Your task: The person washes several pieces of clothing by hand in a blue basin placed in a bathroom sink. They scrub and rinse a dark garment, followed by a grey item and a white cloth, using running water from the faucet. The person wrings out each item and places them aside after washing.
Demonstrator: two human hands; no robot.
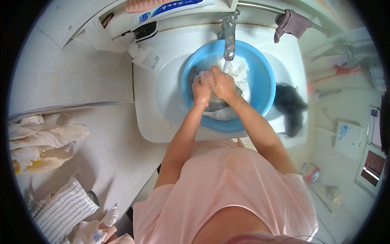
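A round light-blue basin [268, 91] stands in the white sink and holds wet cloths. My left hand [201, 91] and my right hand [223, 84] are pressed together over its left half, fingers closed, with some foam on them. Between and beneath them is a dark grey cloth [216, 105], partly covered by the hands. White cloth [239, 72] lies bunched up beside it on the right, and more white shows below. A thin stream of water falls from the chrome faucet [229, 42] close to my right hand.
A black cloth [290, 107] lies on the sink's right edge. At the left rim is a white bottle [145, 57]. A grey-brown cloth [293, 23] hangs on the rail above. Towels [67, 207] hang at lower left.
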